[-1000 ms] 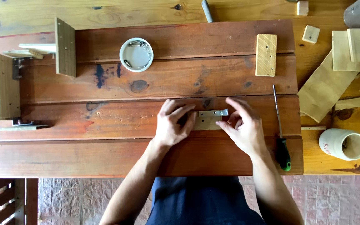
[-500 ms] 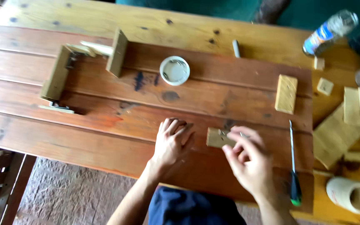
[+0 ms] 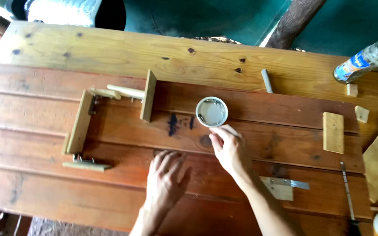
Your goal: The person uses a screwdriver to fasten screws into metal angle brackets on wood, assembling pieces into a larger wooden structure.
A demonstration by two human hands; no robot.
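The right hand (image 3: 229, 150) reaches far across the reddish plank panel (image 3: 241, 109), its fingertips at the near rim of a small round white container (image 3: 211, 112); the fingers are loosely curled and grip nothing, only touching or almost touching that rim. The container stands upright near the middle of the panel, open on top, with what look like small metal bits along its inner wall. The left hand (image 3: 165, 181) lies flat on the panel, nearer and to the left, fingers spread, holding nothing.

Behind the right forearm, near and to the right, a metal hinge (image 3: 285, 183) lies on the panel with a small pale wood block (image 3: 281, 192) just under it. Further right a screwdriver (image 3: 347, 192) lies along the panel's right edge, its handle running out of view at the near side. A pale rectangular wood block (image 3: 333, 132) lies flat to the right of the container.

At the left, a frame of thin wooden strips (image 3: 82, 122) stands on edge, with an upright board (image 3: 148, 96) at its far right corner.

On the pale table (image 3: 110, 48) beyond the panel, a clear plastic bottle (image 3: 364, 61) lies tilted at the far right; its label is a band of blue and white with some orange. A short grey rod (image 3: 266, 81) lies near the panel's far edge. Small wood offcuts (image 3: 362, 113) lie scattered at the right.
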